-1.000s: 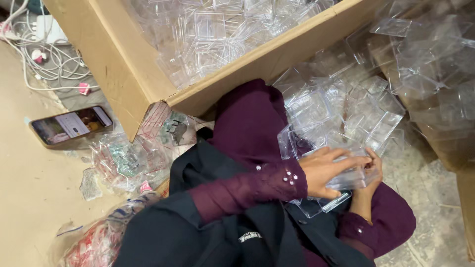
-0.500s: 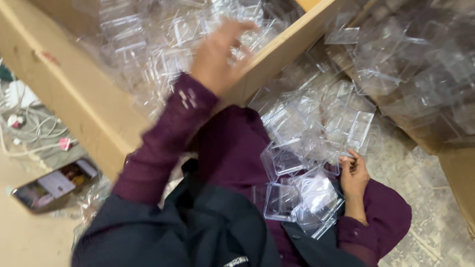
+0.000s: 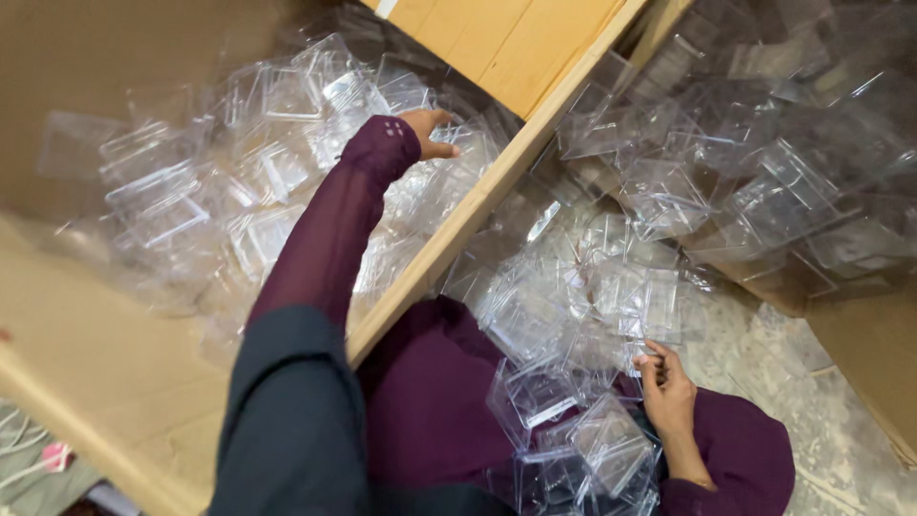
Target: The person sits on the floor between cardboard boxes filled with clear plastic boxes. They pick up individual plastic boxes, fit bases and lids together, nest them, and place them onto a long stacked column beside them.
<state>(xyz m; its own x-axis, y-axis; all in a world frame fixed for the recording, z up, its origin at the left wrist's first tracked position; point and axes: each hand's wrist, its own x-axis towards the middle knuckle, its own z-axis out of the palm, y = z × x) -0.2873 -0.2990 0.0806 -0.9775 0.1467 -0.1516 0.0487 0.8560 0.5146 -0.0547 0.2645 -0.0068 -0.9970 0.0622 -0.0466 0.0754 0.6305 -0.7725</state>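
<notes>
Now, left hand: the left hand [image 3: 428,132] reaches out at about eleven o'clock into the cardboard box [image 3: 115,382], fingers loosely curled over the clear plastic cases [image 3: 258,182] heaped inside; whether it grips one I cannot tell.
Right hand: the right hand [image 3: 667,390], at about four o'clock, pinches the edge of a clear case [image 3: 659,304] between its fingertips.
Lap: a cluster of open clear cases [image 3: 573,430] lies on the purple cloth [image 3: 430,401], just beside the right hand.
Second box: at two o'clock, another cardboard box [image 3: 860,354] holds more clear cases [image 3: 764,172].
</notes>
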